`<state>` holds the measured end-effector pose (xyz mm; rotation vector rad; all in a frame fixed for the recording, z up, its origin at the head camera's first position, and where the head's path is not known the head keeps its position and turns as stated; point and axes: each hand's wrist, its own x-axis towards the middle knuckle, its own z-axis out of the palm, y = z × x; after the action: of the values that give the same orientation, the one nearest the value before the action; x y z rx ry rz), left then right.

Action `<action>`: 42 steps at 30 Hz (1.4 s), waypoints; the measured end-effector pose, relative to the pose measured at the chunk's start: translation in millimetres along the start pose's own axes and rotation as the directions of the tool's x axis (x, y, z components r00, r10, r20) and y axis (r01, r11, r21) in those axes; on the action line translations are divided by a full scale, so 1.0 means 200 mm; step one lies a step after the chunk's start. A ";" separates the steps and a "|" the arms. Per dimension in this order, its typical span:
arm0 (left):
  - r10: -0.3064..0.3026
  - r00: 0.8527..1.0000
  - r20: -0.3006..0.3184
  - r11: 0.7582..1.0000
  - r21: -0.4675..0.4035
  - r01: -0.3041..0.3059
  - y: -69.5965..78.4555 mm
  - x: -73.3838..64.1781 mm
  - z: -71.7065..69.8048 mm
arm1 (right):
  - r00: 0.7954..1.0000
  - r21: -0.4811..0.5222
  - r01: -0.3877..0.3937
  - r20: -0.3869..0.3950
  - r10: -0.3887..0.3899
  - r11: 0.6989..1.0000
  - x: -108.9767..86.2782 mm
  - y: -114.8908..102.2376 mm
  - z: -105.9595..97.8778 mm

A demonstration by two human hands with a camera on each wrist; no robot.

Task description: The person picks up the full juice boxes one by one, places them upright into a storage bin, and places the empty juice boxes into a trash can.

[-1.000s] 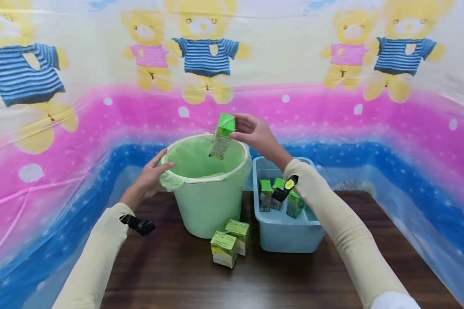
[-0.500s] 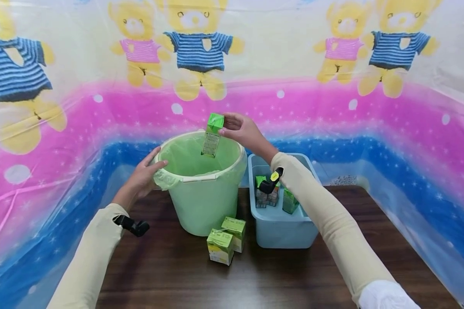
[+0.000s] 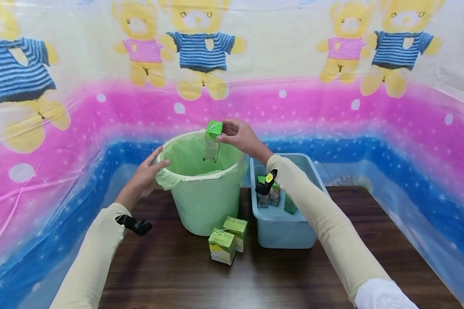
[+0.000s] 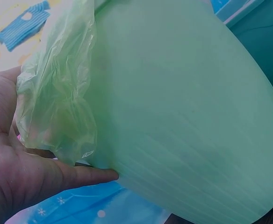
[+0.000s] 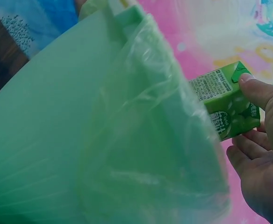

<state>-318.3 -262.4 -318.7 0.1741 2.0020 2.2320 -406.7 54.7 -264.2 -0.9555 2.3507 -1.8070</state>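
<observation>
In the head view my right hand (image 3: 240, 137) pinches a small green drink carton (image 3: 212, 143) by its top end. The carton hangs nearly upright over the mouth of a light green bucket (image 3: 206, 204), its lower end level with the opening. In the right wrist view the thumb lies on the carton's green top (image 5: 230, 100), and the bucket's wall and liner hide its lower part. My left hand (image 3: 142, 177) holds the bucket's left rim, thumb over the edge. A thin green bag (image 4: 57, 98) lines the bucket and folds over the rim, covering some of the left fingers.
Right of the bucket stands a blue tub (image 3: 288, 234) with several green cartons (image 3: 262, 193) inside, partly hidden by the right forearm. Two squat green-and-yellow cartons (image 3: 222, 246) sit on the dark wooden table (image 3: 255, 283) before the bucket. A printed bear curtain surrounds the table.
My right hand and the carton have shifted left and slightly down over the bucket, and the carton hangs straighter. My left hand stays at the rim. The head view has shifted a little.
</observation>
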 end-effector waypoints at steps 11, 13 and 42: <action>0.003 1.000 -0.007 0.999 -0.033 -0.003 0.01 0.01 0.02 | 1.000 -0.013 0.023 -0.007 -0.023 1.000 -0.04 0.00 -0.06; 0.003 1.000 -0.004 0.999 -0.040 -0.003 0.01 0.01 0.02 | 0.999 -0.004 0.039 -0.022 -0.039 0.999 -0.06 -0.03 -0.08; 0.000 0.999 -0.033 1.000 0.023 0.001 -0.01 0.01 0.01 | 0.885 0.073 0.103 0.448 -0.125 0.992 -1.09 0.15 0.25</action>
<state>-318.7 -259.1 -320.5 0.1401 2.0443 2.2270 -225.2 119.3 -381.0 -1.3604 1.9918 -1.4570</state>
